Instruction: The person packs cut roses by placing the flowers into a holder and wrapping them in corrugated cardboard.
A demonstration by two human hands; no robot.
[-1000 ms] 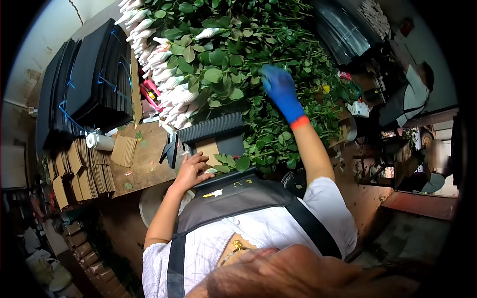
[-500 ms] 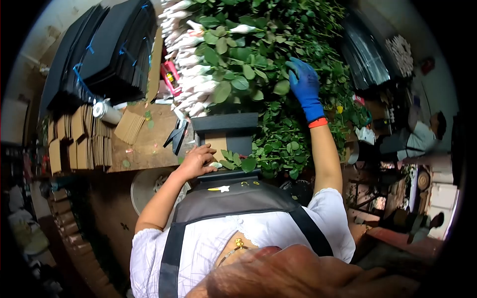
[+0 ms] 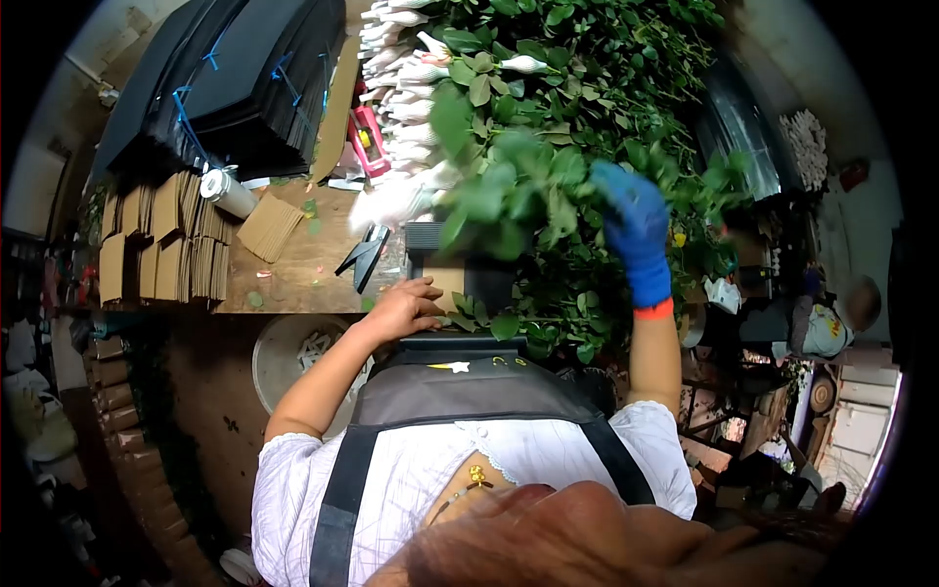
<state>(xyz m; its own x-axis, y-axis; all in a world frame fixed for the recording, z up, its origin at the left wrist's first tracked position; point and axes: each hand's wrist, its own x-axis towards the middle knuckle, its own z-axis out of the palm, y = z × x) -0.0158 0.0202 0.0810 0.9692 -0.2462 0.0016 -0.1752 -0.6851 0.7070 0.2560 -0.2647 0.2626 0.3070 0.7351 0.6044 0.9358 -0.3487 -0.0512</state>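
My right hand [image 3: 634, 220], in a blue glove, is closed around a leafy rose stem [image 3: 509, 186] above the bench. The stem is smeared by motion; its pale, blurred netted head [image 3: 393, 201] points left. My bare left hand [image 3: 406, 308] lies with fingers stretched out at the left edge of a piece of tan cardboard [image 3: 448, 281] with black ribbed lining [image 3: 489, 284]. Leaves [image 3: 489, 318] lie on the cardboard's near side, right of that hand. Beyond is a big heap of roses, with green foliage [image 3: 606, 88] and white netted buds [image 3: 406, 108].
Left on the wooden bench [image 3: 293, 254] are folded cardboard pieces [image 3: 166, 245], a white-lidded cup [image 3: 227, 193], a black stapler-like tool [image 3: 362, 259] and a pink tool [image 3: 370, 142]. Black sheet stacks [image 3: 264, 88] stand behind. A bucket [image 3: 284, 362] sits below; another person [image 3: 822, 328] is at right.
My right hand has lifted a rose stem from the heap and drawn it toward me. My left hand remains at the cardboard. The view has shifted slightly.
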